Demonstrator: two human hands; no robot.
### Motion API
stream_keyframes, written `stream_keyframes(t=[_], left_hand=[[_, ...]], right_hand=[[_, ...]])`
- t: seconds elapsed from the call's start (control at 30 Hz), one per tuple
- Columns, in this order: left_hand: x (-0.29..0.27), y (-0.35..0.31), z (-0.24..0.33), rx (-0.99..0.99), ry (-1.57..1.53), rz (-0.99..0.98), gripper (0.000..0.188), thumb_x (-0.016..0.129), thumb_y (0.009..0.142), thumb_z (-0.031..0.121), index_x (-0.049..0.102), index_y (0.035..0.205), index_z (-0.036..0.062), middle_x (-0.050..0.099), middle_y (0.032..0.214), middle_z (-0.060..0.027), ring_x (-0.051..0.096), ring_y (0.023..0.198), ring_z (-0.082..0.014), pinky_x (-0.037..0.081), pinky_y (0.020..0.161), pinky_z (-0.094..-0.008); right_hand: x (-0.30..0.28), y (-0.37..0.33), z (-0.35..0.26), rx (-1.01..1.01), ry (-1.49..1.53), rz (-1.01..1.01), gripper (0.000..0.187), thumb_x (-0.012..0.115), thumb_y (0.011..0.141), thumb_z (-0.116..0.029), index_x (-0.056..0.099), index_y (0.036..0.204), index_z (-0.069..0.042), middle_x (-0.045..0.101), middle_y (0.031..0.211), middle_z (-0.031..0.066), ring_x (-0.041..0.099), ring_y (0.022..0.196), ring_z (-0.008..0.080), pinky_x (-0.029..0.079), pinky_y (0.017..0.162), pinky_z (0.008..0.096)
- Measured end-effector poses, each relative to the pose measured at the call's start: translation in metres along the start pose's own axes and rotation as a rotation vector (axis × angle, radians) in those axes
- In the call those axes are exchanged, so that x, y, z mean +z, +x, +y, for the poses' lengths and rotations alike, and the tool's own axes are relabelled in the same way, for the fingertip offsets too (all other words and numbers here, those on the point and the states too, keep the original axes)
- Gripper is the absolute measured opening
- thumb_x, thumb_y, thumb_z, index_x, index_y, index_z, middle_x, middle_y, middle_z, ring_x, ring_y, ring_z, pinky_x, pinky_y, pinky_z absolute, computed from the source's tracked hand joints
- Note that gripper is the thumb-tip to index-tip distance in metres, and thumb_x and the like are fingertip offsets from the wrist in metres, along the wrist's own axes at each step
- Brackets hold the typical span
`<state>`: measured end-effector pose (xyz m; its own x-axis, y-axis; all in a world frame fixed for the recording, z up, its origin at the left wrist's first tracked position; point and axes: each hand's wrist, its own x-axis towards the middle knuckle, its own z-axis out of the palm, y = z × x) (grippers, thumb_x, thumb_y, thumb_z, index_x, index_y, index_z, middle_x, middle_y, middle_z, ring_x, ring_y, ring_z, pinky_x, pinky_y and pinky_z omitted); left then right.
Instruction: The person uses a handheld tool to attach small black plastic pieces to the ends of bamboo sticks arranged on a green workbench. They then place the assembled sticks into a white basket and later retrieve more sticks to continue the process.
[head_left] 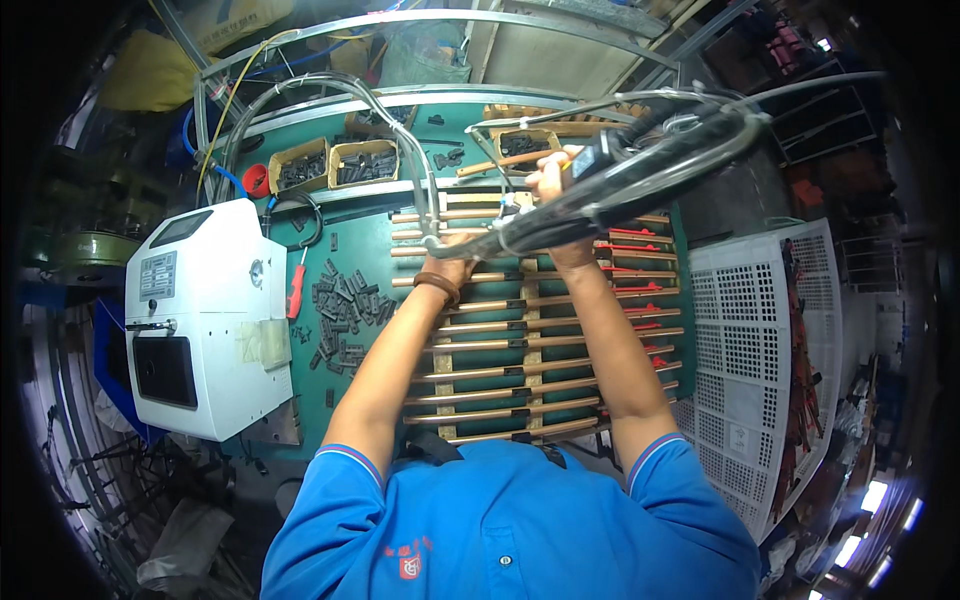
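Rows of copper-coloured rods lie side by side on a wooden rack, with small black plastic pieces at mid-length and red pieces near their right ends. My left hand is at the upper rods, its fingers mostly hidden behind the hoses. Beyond it, my right hand is closed around a black power driver, whose thick bundle of hoses sweeps across to the right. The driver's tip is hidden behind the cables.
At left stands a white machine, beside a red-handled screwdriver and scattered black plastic parts. Cardboard boxes of black parts and a red cup line the back. A white perforated crate stands right.
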<state>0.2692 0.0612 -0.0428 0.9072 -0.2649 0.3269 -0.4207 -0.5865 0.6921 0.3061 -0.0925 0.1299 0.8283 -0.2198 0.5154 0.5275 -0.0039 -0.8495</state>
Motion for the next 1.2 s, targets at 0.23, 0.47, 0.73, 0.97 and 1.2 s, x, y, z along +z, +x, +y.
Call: stream_keyframes(t=[0.23,0.47,0.73,0.97,1.2], left_hand=[[-0.021,-0.014,0.049,0.237,0.058,0.024,0.03,0.073,0.071,0.011,0.062,0.1,0.0106,0.062,0.097,-0.0066,0.06,0.09,-0.0278,0.049,0.075,-0.0384],[0.008,-0.019,0.051,-0.161,0.042,-0.261,0.022,0.069,0.079,0.025,0.064,0.099,0.0161,0.063,0.092,-0.008,0.062,0.085,-0.0309,0.049,0.077,-0.0416],[-0.002,-0.005,0.056,-0.346,0.138,-0.586,0.059,0.058,0.085,0.047,0.047,0.134,0.014,0.037,0.143,-0.0175,0.03,0.133,-0.0396,0.022,0.111,-0.049],[0.011,-0.027,0.043,-0.274,0.106,-0.274,0.045,0.06,0.083,0.048,0.063,0.113,0.0132,0.062,0.111,-0.015,0.057,0.105,-0.0324,0.044,0.092,-0.0421],[0.018,-0.027,0.031,-0.26,-0.041,-0.095,0.032,0.065,0.082,0.044,0.073,0.09,0.0142,0.069,0.086,-0.0132,0.066,0.082,-0.0309,0.05,0.077,-0.0389]], right_hand=[[0.009,0.028,-0.122,-0.139,0.001,0.116,0.017,0.058,0.082,0.006,0.052,0.097,0.003,0.057,0.081,0.0063,0.057,0.064,0.0102,0.05,0.06,0.0229],[0.002,-0.016,-0.091,0.068,-0.078,0.243,0.017,0.066,0.076,-0.004,0.058,0.09,0.003,0.064,0.09,0.0071,0.06,0.077,0.0136,0.051,0.071,0.0282],[-0.028,-0.057,-0.025,-0.04,-0.214,0.132,0.039,0.069,0.084,-0.033,0.053,0.104,-0.003,0.058,0.096,0.0071,0.058,0.083,0.0196,0.048,0.076,0.0338],[-0.031,-0.047,-0.024,-0.052,-0.157,0.105,0.041,0.073,0.081,-0.03,0.052,0.105,-0.003,0.06,0.093,0.0058,0.059,0.079,0.0178,0.048,0.075,0.0311],[-0.029,-0.049,-0.021,-0.033,-0.19,0.164,0.049,0.071,0.082,-0.035,0.049,0.111,-0.002,0.058,0.097,0.008,0.058,0.081,0.0188,0.049,0.076,0.0323]])
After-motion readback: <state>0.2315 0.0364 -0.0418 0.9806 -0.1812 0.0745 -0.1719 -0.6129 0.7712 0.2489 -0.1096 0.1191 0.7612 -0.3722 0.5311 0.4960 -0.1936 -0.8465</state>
